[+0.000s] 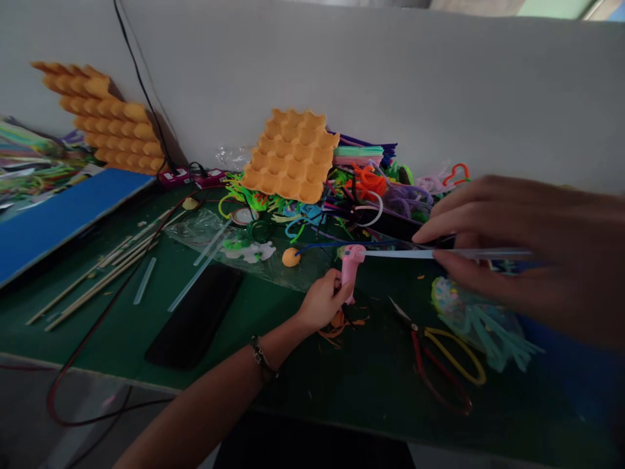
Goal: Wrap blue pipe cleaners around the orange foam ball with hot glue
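Head view: a green tabletop runs across, its front edge just before the person. Nearest that edge, left of its middle, lies a black phone; right of the middle, scissors with one red and one yellow handle lie with their handles spread. Toward the right edge is a clear bag with pale green strips. Orange scraps lie just under the left hand.

That hand is closed round the grip of a pink glue gun, above the middle of the tabletop. The right hand, blurred, pinches a whitish glue stick between thumb and fingers, its end at the back of the gun; whether it is inside, I cannot tell. An orange ball with a blue stem is beside the gun, to its left.

On the left part of the tabletop lie thin wooden sticks and a short clear rod, with a blue board along the left edge. Toward the back edge, an orange egg tray rests on a tangle of fuzzy wires. Another egg tray leans on the wall.
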Tool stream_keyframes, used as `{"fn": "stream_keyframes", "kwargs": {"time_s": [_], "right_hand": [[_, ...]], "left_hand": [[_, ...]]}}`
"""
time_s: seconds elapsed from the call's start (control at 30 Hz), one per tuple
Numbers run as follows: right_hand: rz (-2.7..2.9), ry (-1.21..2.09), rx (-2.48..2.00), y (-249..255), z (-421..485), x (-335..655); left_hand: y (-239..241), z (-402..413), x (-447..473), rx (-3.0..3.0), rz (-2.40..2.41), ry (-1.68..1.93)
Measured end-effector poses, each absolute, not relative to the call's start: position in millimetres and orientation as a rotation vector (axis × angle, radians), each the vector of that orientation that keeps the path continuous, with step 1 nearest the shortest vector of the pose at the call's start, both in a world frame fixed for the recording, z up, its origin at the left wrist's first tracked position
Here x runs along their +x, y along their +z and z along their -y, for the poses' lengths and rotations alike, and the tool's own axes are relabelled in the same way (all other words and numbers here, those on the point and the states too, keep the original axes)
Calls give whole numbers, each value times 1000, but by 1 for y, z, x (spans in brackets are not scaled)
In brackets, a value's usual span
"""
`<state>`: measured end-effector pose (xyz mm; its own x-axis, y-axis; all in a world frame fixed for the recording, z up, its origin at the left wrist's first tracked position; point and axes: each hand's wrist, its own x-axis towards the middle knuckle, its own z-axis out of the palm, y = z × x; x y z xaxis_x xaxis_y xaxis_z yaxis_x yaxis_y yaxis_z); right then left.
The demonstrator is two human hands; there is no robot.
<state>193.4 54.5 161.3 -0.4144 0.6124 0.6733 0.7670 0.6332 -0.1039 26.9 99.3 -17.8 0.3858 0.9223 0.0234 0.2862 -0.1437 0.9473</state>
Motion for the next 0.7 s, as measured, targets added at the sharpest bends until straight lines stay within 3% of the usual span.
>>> {"fn": "stream_keyframes", "kwargs": {"time_s": [0.23, 0.7], "right_hand": [[2215, -81, -1045, 156, -62, 205], [2124, -78, -989, 131, -77, 197]], "left_hand": [[-22, -103, 28, 1588, -1020, 838], [-20, -101, 27, 1606, -894, 856]]}}
